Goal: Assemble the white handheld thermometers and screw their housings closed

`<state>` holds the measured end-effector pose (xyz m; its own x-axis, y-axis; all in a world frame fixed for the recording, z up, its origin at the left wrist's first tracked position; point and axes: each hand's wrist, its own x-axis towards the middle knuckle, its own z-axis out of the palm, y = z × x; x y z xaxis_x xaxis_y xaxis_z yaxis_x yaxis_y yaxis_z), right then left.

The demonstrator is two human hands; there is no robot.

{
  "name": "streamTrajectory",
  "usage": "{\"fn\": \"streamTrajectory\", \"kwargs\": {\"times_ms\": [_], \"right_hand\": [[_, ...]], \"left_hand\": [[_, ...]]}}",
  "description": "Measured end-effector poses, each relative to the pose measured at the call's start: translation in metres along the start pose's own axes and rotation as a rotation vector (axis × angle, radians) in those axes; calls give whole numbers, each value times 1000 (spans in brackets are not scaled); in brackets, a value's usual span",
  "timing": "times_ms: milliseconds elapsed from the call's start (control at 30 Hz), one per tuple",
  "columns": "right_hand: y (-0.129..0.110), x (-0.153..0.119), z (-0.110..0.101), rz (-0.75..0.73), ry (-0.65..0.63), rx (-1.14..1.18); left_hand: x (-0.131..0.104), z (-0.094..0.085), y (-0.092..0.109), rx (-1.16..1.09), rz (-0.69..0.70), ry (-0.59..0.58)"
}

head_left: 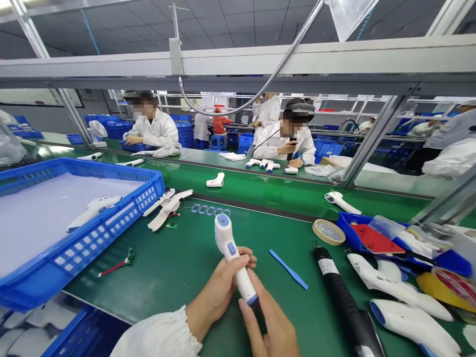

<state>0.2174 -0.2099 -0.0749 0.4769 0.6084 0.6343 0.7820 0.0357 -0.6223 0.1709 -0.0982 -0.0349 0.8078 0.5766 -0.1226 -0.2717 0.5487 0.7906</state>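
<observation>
A white infrared thermometer (223, 235) with a blue ring at its head and a blue button is held tilted over the green bench. My left hand (219, 282) wraps around its handle, thumb lying along the front. At the handle's lower end, the thumb and fingers of my right hand (269, 315) pinch around the blue end cap (252, 300). A blue plastic pry tool (288, 269) lies on the bench to the right of my hands. Several blue oval rings (209, 210) lie in a row beyond the thermometer's head.
At left stands a blue crate (111, 243) with a thermometer inside. Open white shells (169, 210) and a small wired circuit board (128, 257) lie near it. To the right are a black electric screwdriver (340, 292), a tape roll (329, 232) and a blue parts bin (349, 230). Co-workers sit across the green belt (249, 191).
</observation>
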Motion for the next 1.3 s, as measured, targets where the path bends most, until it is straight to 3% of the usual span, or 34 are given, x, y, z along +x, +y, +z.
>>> {"fn": "streamTrajectory", "kwargs": {"times_ms": [67,167,267,367,467,533,733,900,1000,1200,1300], "right_hand": [[10,0,-6,-94,-16,-120],[15,-3,-12,-160,-15,-189],[6,-9,-6,-65,26,-49],[-8,-17,4,84,55,88],[-16,-20,9,167,59,91],[-14,-18,8,142,94,37],[4,-8,-3,-154,147,-88],[9,-8,-6,-198,116,-134],[7,-8,-4,-176,107,-93],[-3,-15,1,66,6,143],[-6,-18,2,112,-6,186]], "left_hand": [[1,-1,-1,9,-48,30],[0,-2,1,-36,-103,-35],[-3,-4,6,-93,-124,-159],[-6,-7,10,-126,-92,-356],[-8,-9,9,-76,-79,-490],[-7,-11,6,-52,-53,-462],[-4,-13,0,-61,-61,-322],[-4,-12,1,-73,-90,-184],[-5,-12,2,-103,-88,-227],[-6,-15,1,-82,-12,-384],[-8,-11,1,-21,18,-413]]}}
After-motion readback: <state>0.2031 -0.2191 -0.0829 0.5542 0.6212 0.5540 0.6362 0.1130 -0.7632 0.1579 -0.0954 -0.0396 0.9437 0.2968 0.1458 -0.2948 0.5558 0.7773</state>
